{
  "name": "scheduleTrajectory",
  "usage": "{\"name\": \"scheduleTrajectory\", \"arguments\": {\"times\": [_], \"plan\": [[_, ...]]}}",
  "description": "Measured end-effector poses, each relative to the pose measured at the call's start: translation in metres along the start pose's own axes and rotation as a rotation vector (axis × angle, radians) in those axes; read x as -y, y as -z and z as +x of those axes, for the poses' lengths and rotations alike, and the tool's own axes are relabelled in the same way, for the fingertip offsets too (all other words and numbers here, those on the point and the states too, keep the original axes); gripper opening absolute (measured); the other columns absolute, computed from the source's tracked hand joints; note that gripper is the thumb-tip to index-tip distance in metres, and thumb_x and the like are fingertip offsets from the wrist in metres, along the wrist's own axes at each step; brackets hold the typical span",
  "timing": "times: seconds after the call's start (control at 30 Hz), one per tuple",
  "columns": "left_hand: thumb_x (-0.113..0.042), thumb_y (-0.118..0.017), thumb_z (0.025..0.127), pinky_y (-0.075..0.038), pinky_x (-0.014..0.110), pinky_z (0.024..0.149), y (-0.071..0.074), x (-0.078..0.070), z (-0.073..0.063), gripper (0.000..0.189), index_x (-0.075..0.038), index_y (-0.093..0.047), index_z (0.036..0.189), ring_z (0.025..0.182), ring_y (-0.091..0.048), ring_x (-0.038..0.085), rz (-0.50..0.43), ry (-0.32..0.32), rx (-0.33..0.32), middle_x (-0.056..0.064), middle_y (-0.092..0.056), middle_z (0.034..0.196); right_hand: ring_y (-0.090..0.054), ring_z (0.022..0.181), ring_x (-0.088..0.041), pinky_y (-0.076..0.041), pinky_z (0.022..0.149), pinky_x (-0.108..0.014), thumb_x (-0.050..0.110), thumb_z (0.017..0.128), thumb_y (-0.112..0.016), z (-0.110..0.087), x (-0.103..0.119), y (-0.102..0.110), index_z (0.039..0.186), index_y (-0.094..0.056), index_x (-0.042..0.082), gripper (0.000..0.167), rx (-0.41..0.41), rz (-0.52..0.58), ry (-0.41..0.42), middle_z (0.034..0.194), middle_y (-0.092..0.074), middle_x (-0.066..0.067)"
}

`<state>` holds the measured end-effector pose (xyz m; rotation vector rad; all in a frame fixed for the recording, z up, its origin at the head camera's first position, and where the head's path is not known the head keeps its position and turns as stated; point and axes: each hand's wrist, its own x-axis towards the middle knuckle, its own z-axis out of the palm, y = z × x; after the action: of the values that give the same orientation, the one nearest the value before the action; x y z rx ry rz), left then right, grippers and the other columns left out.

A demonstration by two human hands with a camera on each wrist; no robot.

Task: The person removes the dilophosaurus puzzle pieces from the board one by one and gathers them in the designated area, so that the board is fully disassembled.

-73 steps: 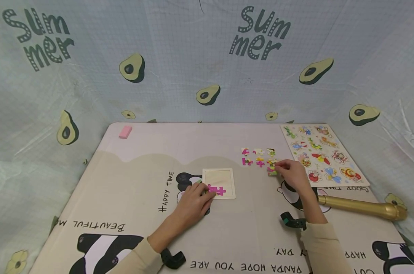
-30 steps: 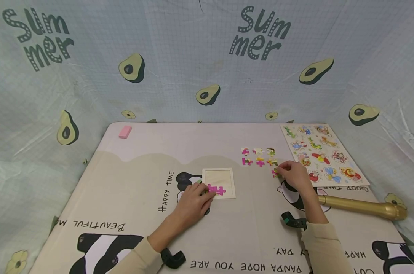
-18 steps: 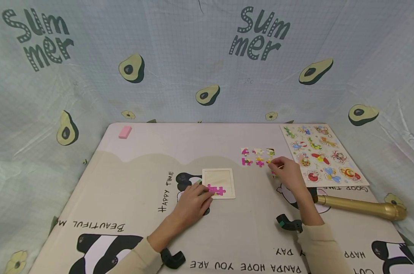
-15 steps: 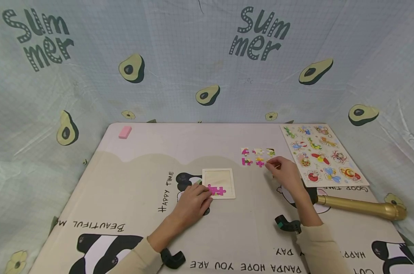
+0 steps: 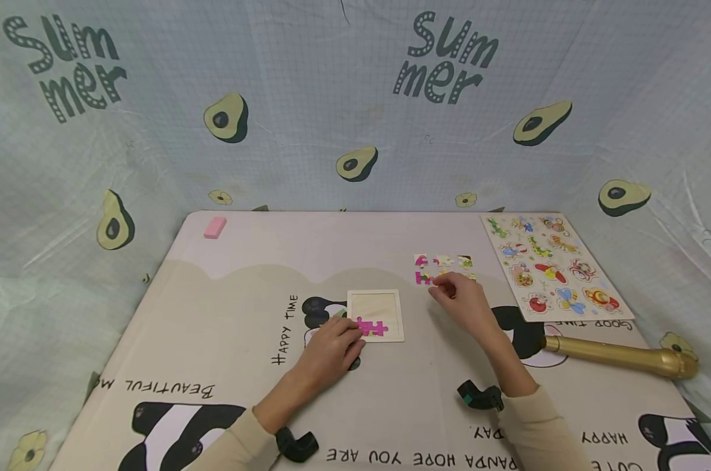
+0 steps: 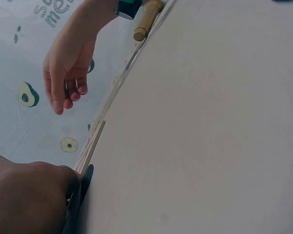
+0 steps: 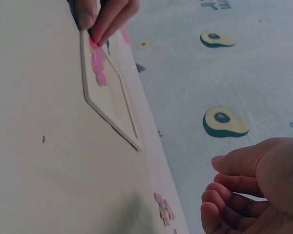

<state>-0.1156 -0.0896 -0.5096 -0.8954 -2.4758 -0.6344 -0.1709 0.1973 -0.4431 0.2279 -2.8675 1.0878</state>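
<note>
My left hand (image 5: 327, 350) grips the left edge of a shallow square wooden puzzle tray (image 5: 393, 301) in the head view. Joined pink puzzle pieces (image 5: 377, 327) lie along the tray's near side. In the right wrist view, the left hand's fingers (image 7: 107, 24) reach over the rim beside the pink pieces. My right hand (image 5: 464, 304) hovers right of the tray, overlapping the near row of loose puzzle pieces (image 5: 421, 260). Its fingers (image 7: 217, 195) are loosely bent, with the thumb apart and nothing between, in the right wrist view. Some loose pieces are hidden behind this hand.
A board with insect pictures (image 5: 558, 265) lies at the far right. Near it is a gold-coloured tube (image 5: 620, 356). A pink block (image 5: 215, 227) sits at the far left corner. Dark wrist-worn devices (image 5: 479, 396) show at both forearms. A printed curtain rises behind the table.
After shifting a puzzle piece at the near right of the group, my right hand has moved left across the near row. The left hand stays at the tray.
</note>
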Motion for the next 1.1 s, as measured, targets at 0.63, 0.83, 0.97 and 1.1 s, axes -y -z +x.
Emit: {"name": "scheduleTrajectory", "arguments": {"times": [0.63,0.83,0.97,1.1], "plan": [[-0.019,-0.075,0.089,-0.056,0.030,0.084,0.000,-0.001,0.000,0.015,-0.008,-0.078,0.099,0.095,-0.063,0.016,0.021,0.001,-0.006,0.002,-0.070,0.103,-0.055,0.079,-0.013,-0.051,0.070,-0.020,0.017,0.090,-0.074,-0.015,0.027,-0.047,0.110,-0.070,0.002,0.025,0.110,0.006,0.117,0.089,-0.064,-0.005],[-0.018,-0.076,0.088,-0.056,0.030,0.083,-0.001,0.000,0.000,0.013,-0.008,-0.078,0.096,0.094,-0.063,0.016,0.028,-0.019,-0.025,0.003,-0.070,0.101,-0.053,0.078,-0.010,-0.049,0.069,-0.020,0.016,0.091,-0.073,-0.018,0.030,-0.060,0.110,-0.071,0.003,0.024,0.164,0.011,0.155,0.088,-0.061,-0.002],[-0.017,-0.076,0.088,-0.056,0.029,0.082,-0.001,0.000,0.000,0.011,-0.008,-0.078,0.095,0.093,-0.063,0.016,0.028,-0.023,-0.030,0.002,-0.070,0.100,-0.051,0.078,-0.009,-0.047,0.068,-0.020,0.016,0.090,-0.073,-0.021,0.032,-0.067,0.110,-0.072,0.003,0.023,0.195,-0.006,0.174,0.088,-0.059,-0.001],[-0.017,-0.077,0.088,-0.056,0.029,0.080,-0.002,0.001,0.001,0.012,-0.008,-0.078,0.095,0.092,-0.063,0.015,0.032,-0.028,-0.036,0.002,-0.070,0.100,-0.049,0.079,-0.009,-0.044,0.068,-0.021,0.017,0.090,-0.074,-0.024,0.034,-0.072,0.110,-0.072,0.004,0.024,0.216,-0.038,0.185,0.091,-0.058,0.000]]}}
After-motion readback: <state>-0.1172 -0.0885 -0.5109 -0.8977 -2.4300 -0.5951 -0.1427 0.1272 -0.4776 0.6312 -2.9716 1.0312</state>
